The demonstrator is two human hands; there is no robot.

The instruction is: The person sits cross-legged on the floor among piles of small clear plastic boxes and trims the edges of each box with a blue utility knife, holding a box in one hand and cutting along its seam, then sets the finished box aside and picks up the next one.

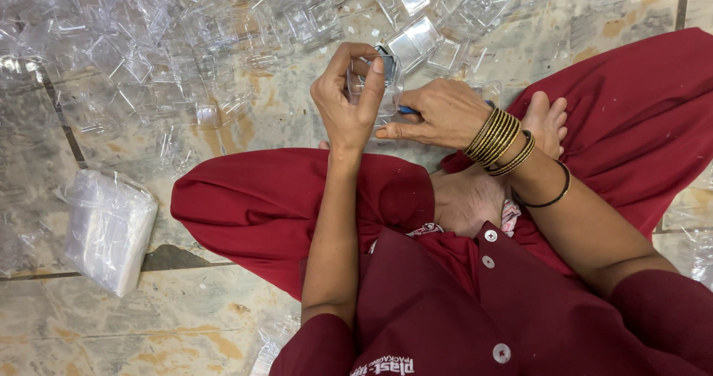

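while left hand (349,97) grips clear box (377,86) | right hand (438,116) pinches, seemingly, blue tool (407,110) | clear box pile (186,42) beyond

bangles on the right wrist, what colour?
Gold with dark edges, on the right hand's stacked bangles; clearest in the head view.

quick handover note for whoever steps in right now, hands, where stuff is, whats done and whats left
Left hand: raised, fingers closed around a small clear plastic box.
Right hand: beside it, touching the box's lower edge, pinching a small blue item; what it is cannot be told.
Things: heap of clear plastic boxes on the tiled floor ahead; stack of clear plastic bags at the person's left.
Done: one box picked up, in hand.
Left: the heap lies loose; the bag stack is untouched.
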